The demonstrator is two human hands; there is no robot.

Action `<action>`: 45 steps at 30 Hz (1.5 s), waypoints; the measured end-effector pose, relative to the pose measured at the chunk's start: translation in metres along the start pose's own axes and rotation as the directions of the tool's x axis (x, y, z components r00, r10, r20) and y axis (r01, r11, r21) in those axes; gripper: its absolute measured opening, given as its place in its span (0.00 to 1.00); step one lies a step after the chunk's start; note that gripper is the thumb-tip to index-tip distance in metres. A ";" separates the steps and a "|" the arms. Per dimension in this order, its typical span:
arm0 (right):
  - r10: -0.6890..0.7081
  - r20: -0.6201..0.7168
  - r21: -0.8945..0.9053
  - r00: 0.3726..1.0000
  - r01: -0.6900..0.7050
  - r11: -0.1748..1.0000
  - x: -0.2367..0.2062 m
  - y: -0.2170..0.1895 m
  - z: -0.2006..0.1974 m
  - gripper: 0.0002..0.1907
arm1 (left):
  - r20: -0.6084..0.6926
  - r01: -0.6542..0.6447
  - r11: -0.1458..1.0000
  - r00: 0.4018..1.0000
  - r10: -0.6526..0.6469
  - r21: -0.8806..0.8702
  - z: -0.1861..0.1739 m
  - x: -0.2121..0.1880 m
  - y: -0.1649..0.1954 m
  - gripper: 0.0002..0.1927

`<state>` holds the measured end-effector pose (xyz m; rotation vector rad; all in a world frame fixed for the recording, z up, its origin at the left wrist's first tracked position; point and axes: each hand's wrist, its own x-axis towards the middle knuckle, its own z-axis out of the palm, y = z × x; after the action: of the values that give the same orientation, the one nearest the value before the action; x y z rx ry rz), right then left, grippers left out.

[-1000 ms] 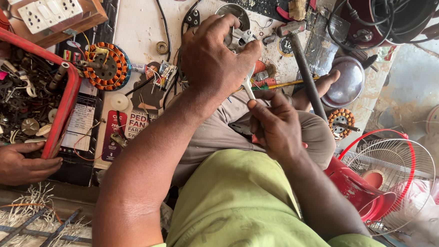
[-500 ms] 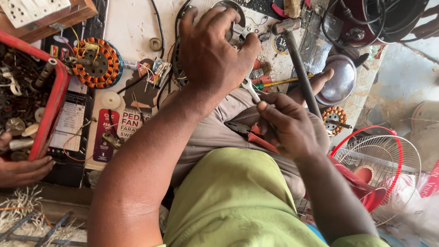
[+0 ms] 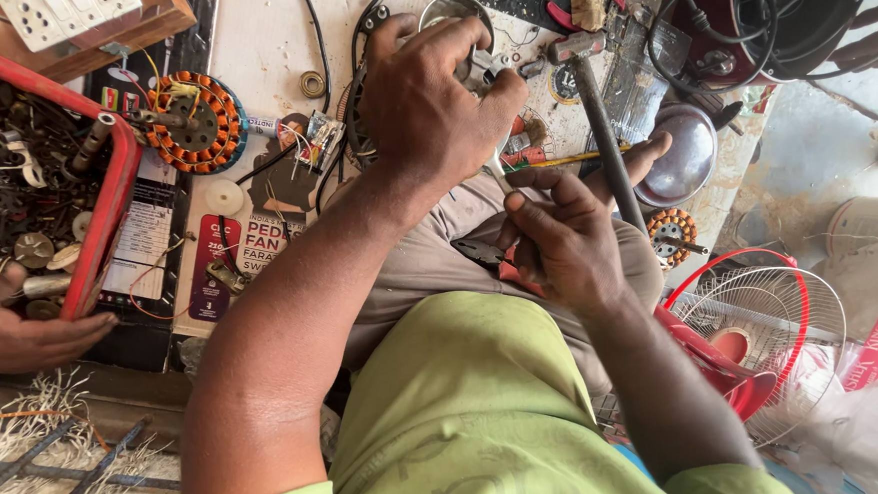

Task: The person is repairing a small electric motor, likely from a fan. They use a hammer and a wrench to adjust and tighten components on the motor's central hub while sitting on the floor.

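My left hand (image 3: 432, 107) is raised over the work board, its fingers pinched around a small metal part (image 3: 491, 64). Just below it, my right hand (image 3: 564, 240) grips a thin pale-shafted tool (image 3: 500, 171) whose tip reaches up to that part. Dark pliers with red handles (image 3: 479, 251) lie on my lap against the right hand. Both hands hover above my knees, which are in grey trousers. What the left palm covers is hidden.
A copper-wound stator (image 3: 192, 120) lies left of my hands, with a red tray (image 3: 106, 204) of small parts beyond it. A hammer (image 3: 603, 128), a metal cap (image 3: 684, 154) and a red fan guard (image 3: 763, 320) are on the right. Another person's hand (image 3: 13, 334) rests at the left edge.
My right hand has come up a little closer under the left hand. The view has shifted slightly, and the other person's hand at the left has stayed by the tray.
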<state>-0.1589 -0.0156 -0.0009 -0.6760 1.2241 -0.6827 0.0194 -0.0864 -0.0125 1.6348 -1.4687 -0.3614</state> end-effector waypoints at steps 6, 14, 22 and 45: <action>0.022 0.034 -0.160 0.999 -0.017 0.987 0.008 -0.004 -0.019 0.12 | 0.070 -0.024 0.999 0.997 0.022 0.022 -0.002 0.004 -0.002 0.10; 0.081 0.118 -0.654 0.990 0.016 0.756 0.040 -0.052 -0.040 0.09 | 0.169 -0.165 0.986 0.972 0.164 -0.014 0.005 0.008 -0.021 0.13; -0.237 0.513 -0.786 0.825 0.562 0.257 0.076 -0.111 -0.040 0.08 | 0.309 -0.191 0.981 0.932 0.190 -0.028 0.005 0.015 -0.024 0.16; -0.015 0.058 -0.131 0.998 0.023 0.991 -0.021 0.037 -0.002 0.12 | -0.018 0.051 0.998 0.999 -0.050 0.027 0.009 -0.006 -0.001 0.15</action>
<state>-0.1616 0.0237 -0.0173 -0.8121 1.2184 -0.5984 0.0127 -0.0850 -0.0201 1.6951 -1.4272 -0.3562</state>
